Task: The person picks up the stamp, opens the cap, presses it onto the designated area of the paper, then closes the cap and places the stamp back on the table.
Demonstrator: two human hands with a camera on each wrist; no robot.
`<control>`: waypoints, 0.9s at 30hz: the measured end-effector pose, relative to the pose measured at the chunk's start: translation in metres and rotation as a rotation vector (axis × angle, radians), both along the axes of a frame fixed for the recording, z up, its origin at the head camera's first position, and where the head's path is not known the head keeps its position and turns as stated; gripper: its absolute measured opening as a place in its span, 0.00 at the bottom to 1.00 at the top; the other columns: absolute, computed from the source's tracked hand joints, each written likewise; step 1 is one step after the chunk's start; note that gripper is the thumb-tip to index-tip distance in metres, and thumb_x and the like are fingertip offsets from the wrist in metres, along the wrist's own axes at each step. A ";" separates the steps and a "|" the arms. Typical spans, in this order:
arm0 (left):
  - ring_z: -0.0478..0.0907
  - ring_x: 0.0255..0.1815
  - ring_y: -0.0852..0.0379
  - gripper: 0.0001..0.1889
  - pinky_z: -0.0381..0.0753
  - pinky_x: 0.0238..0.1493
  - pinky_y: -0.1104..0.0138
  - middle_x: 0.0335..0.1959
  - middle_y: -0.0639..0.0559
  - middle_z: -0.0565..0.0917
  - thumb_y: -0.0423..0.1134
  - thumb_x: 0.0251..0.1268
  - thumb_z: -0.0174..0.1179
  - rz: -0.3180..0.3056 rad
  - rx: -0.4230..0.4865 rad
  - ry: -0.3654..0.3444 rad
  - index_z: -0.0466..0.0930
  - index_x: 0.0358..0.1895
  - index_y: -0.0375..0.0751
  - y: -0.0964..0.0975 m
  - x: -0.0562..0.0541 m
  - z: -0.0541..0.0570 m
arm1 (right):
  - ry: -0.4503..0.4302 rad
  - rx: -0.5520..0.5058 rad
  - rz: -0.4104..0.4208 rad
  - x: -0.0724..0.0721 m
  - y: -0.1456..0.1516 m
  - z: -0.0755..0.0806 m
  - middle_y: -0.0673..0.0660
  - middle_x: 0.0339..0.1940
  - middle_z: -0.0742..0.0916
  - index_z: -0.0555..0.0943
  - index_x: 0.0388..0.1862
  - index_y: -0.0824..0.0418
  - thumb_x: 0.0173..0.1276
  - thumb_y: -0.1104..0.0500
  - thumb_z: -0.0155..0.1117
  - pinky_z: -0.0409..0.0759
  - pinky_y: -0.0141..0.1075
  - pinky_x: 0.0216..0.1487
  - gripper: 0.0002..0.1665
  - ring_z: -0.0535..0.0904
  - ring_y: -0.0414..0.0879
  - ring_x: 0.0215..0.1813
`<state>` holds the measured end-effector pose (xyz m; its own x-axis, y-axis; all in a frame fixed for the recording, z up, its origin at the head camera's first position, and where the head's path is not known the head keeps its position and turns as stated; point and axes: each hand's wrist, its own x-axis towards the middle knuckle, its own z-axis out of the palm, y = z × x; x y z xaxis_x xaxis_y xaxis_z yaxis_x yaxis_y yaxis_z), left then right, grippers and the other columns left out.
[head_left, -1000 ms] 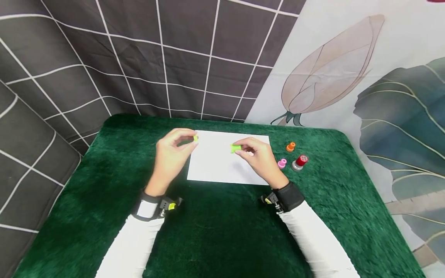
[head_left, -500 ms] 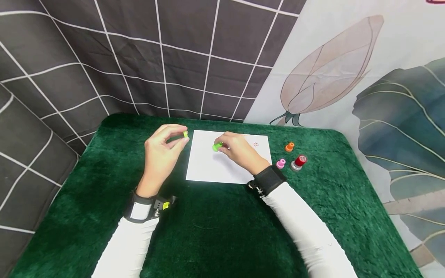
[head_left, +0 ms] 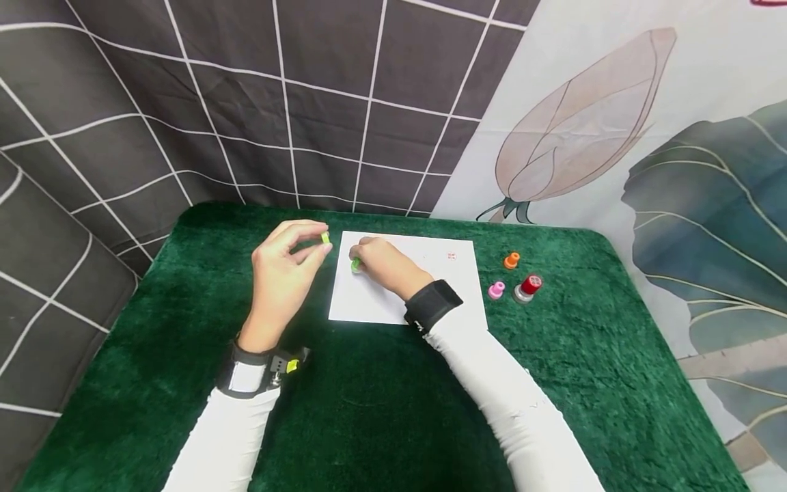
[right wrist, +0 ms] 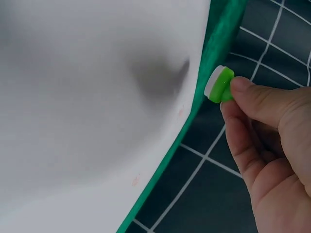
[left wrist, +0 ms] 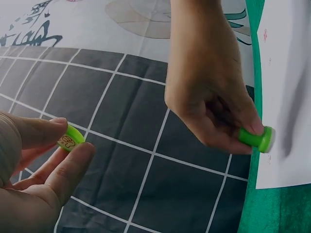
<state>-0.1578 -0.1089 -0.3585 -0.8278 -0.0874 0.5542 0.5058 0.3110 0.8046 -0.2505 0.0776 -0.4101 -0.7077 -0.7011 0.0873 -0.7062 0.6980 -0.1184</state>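
My left hand (head_left: 279, 280) pinches a small lime-green cap (left wrist: 73, 137) between thumb and fingers, held up left of the white paper (head_left: 363, 304). A small printed figure shows on the cap. My right hand (head_left: 387, 266) holds a green toy stamp (right wrist: 222, 85) by its narrow handle, over the paper's left part. The stamp's pale face is turned toward the paper, slightly apart from it in the right wrist view. A small red print (head_left: 451, 256) is on the paper's upper right. Faint reddish marks also show on it in the right wrist view.
Right of the paper, an orange stamp (head_left: 512, 260), a pink stamp (head_left: 496, 290) and a red-and-silver stamp (head_left: 529, 288) stand on the green cloth (head_left: 590, 328). A dark grid-patterned drape (head_left: 246, 116) hangs behind the table.
My right hand has moved left across the paper with the green stamp, uncovering the red print. My left hand has shifted slightly left, keeping hold of the cap.
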 end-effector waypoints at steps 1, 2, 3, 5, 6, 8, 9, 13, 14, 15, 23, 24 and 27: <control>0.87 0.53 0.52 0.14 0.85 0.54 0.72 0.51 0.44 0.87 0.26 0.60 0.72 0.005 -0.001 0.006 0.88 0.50 0.33 0.000 0.000 0.000 | -0.001 0.021 0.001 -0.001 -0.002 -0.001 0.57 0.42 0.89 0.88 0.51 0.62 0.71 0.67 0.68 0.86 0.34 0.51 0.11 0.86 0.45 0.46; 0.87 0.52 0.52 0.14 0.85 0.54 0.72 0.51 0.44 0.87 0.25 0.60 0.72 0.010 0.000 0.011 0.88 0.50 0.32 -0.001 0.000 -0.001 | -0.003 0.038 0.002 -0.001 -0.004 -0.001 0.57 0.42 0.89 0.87 0.52 0.62 0.72 0.67 0.68 0.86 0.34 0.51 0.12 0.87 0.46 0.46; 0.87 0.52 0.52 0.14 0.85 0.54 0.70 0.51 0.44 0.87 0.25 0.60 0.72 0.014 0.001 0.017 0.88 0.50 0.32 -0.001 0.000 -0.001 | -0.007 0.053 0.001 -0.001 -0.006 -0.001 0.57 0.42 0.89 0.87 0.52 0.62 0.72 0.67 0.67 0.86 0.34 0.51 0.12 0.87 0.46 0.47; 0.87 0.52 0.52 0.14 0.85 0.54 0.68 0.51 0.44 0.87 0.25 0.60 0.72 0.019 0.002 0.021 0.88 0.50 0.32 -0.002 0.001 -0.001 | -0.019 0.063 -0.009 -0.002 -0.008 0.000 0.58 0.43 0.89 0.87 0.53 0.63 0.72 0.67 0.67 0.87 0.35 0.51 0.12 0.87 0.47 0.47; 0.87 0.52 0.52 0.14 0.86 0.54 0.66 0.51 0.44 0.87 0.25 0.60 0.71 0.018 0.001 0.023 0.88 0.49 0.32 -0.002 0.000 -0.001 | -0.023 0.064 -0.016 -0.002 -0.009 0.000 0.59 0.42 0.89 0.87 0.53 0.63 0.72 0.68 0.67 0.87 0.36 0.51 0.12 0.87 0.47 0.47; 0.87 0.52 0.52 0.13 0.86 0.55 0.64 0.51 0.43 0.87 0.25 0.61 0.71 0.015 -0.004 0.023 0.88 0.50 0.32 -0.001 0.000 -0.001 | -0.023 0.063 -0.031 -0.002 -0.009 0.001 0.59 0.42 0.89 0.87 0.52 0.64 0.71 0.69 0.67 0.87 0.37 0.50 0.12 0.87 0.48 0.46; 0.87 0.52 0.52 0.13 0.86 0.55 0.64 0.51 0.43 0.87 0.25 0.61 0.71 0.012 -0.007 0.023 0.88 0.50 0.31 -0.001 0.000 -0.001 | -0.024 0.062 -0.038 -0.002 -0.008 0.001 0.59 0.42 0.89 0.87 0.52 0.63 0.71 0.69 0.67 0.87 0.37 0.50 0.12 0.87 0.48 0.46; 0.87 0.52 0.52 0.13 0.85 0.55 0.71 0.51 0.43 0.87 0.25 0.61 0.71 0.014 -0.015 0.032 0.88 0.50 0.31 0.001 -0.001 -0.001 | -0.016 0.074 -0.035 -0.003 -0.008 -0.003 0.58 0.43 0.89 0.87 0.53 0.62 0.72 0.71 0.63 0.86 0.36 0.51 0.14 0.87 0.47 0.48; 0.87 0.52 0.52 0.13 0.84 0.55 0.72 0.51 0.43 0.87 0.25 0.61 0.71 0.013 -0.015 0.034 0.88 0.49 0.31 0.001 -0.001 -0.002 | -0.017 0.076 -0.031 -0.003 -0.008 -0.004 0.58 0.43 0.89 0.87 0.53 0.62 0.73 0.71 0.63 0.86 0.35 0.51 0.14 0.87 0.47 0.48; 0.87 0.52 0.52 0.13 0.84 0.55 0.73 0.51 0.43 0.87 0.25 0.60 0.71 0.011 -0.012 0.036 0.88 0.49 0.31 0.001 -0.001 -0.002 | -0.019 0.073 -0.028 -0.003 -0.008 -0.005 0.59 0.44 0.89 0.87 0.53 0.62 0.73 0.72 0.62 0.86 0.36 0.51 0.15 0.87 0.47 0.49; 0.87 0.51 0.49 0.13 0.84 0.54 0.72 0.51 0.41 0.87 0.25 0.61 0.71 0.022 -0.006 0.052 0.88 0.49 0.30 0.000 0.000 -0.001 | -0.016 0.051 -0.035 -0.003 -0.010 -0.010 0.58 0.44 0.90 0.88 0.52 0.62 0.73 0.73 0.60 0.86 0.36 0.50 0.15 0.87 0.47 0.49; 0.87 0.51 0.49 0.13 0.85 0.54 0.71 0.51 0.41 0.87 0.25 0.61 0.71 0.023 -0.009 0.053 0.88 0.49 0.30 0.000 0.000 -0.001 | -0.015 0.044 -0.037 -0.004 -0.011 -0.011 0.58 0.43 0.90 0.89 0.51 0.62 0.73 0.73 0.60 0.86 0.36 0.50 0.15 0.87 0.47 0.49; 0.87 0.51 0.50 0.13 0.85 0.54 0.69 0.51 0.41 0.87 0.25 0.60 0.71 0.026 -0.017 0.054 0.88 0.49 0.30 -0.001 0.000 -0.001 | -0.022 0.004 -0.042 -0.005 -0.012 -0.011 0.57 0.42 0.91 0.90 0.46 0.62 0.71 0.74 0.61 0.86 0.37 0.48 0.14 0.87 0.47 0.47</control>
<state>-0.1581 -0.1100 -0.3596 -0.7941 -0.0988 0.5996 0.5399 0.3382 0.7708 -0.2554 0.0660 -0.4211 -0.7382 -0.6711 0.0687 -0.6735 0.7276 -0.1304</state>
